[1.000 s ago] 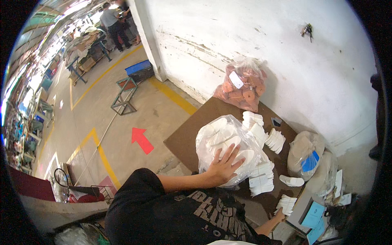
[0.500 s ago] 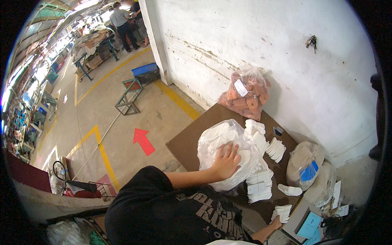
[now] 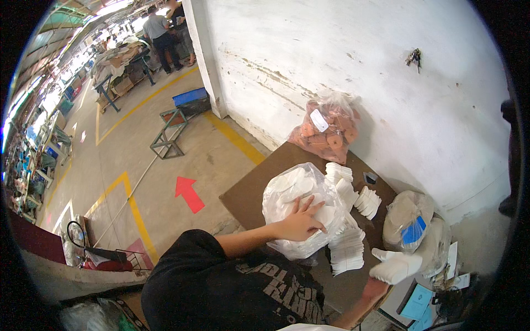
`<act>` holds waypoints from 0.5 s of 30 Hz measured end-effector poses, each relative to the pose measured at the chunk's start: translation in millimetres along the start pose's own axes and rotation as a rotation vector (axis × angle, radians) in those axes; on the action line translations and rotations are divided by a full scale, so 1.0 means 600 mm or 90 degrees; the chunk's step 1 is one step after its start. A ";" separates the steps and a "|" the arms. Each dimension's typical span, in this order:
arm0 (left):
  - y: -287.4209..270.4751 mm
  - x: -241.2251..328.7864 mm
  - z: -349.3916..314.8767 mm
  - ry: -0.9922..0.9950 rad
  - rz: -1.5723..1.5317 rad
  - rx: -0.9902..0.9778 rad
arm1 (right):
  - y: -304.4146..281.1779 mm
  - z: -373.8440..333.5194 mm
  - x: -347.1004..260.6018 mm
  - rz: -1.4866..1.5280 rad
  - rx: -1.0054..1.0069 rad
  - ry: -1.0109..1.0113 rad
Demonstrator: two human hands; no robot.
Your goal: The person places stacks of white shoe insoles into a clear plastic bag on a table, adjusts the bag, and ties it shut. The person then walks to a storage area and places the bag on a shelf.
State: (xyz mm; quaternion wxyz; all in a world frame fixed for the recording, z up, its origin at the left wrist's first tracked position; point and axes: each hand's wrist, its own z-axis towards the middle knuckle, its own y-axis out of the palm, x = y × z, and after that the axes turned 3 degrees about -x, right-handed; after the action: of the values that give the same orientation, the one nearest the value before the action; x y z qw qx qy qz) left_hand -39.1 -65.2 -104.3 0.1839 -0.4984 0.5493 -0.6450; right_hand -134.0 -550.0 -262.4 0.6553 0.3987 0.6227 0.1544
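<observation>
My left hand (image 3: 301, 223) lies with spread fingers on a clear plastic bag (image 3: 279, 204) filled with white, rounded, insole-shaped pieces. At the table's near right edge, my right hand (image 3: 377, 287) grips a stack of white insoles (image 3: 396, 267); its fingers are mostly hidden behind the stack. Several more white stacks stand along the bag's right side, among them a tall near stack (image 3: 348, 252) and a smaller tilted stack (image 3: 367, 203). All of these rest on the brown tabletop (image 3: 248, 196).
A bag of orange-brown pieces (image 3: 328, 127) leans against the white wall (image 3: 375, 55). Bags of beige pieces (image 3: 407, 218) and blue papers (image 3: 418, 302) lie to the right. On the floor at left are a metal frame (image 3: 168, 140) and a blue bin (image 3: 190, 97). Two people stand far off.
My right hand has come up and away from the table's near edge with the stack of white insoles, now by the beige bags. My left hand stays on the plastic bag, its fingers shifted slightly.
</observation>
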 end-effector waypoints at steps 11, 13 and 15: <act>0.016 -0.096 0.014 0.033 -0.314 -0.044 | 0.547 -0.123 0.164 -0.027 -0.226 0.278; -0.009 -0.078 0.008 -0.025 -0.543 -0.055 | 0.557 -0.123 0.177 -0.042 -0.189 0.265; -0.044 -0.061 0.000 -0.014 -0.594 -0.063 | 0.555 -0.119 0.178 -0.049 -0.235 0.229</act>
State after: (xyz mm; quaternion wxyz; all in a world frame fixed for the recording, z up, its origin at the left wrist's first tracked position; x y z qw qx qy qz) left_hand -14.9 -27.8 -97.1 -0.1439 -0.7070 0.2945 -0.6267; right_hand -84.0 -240.3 -91.8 0.6008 0.2147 0.7053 0.3091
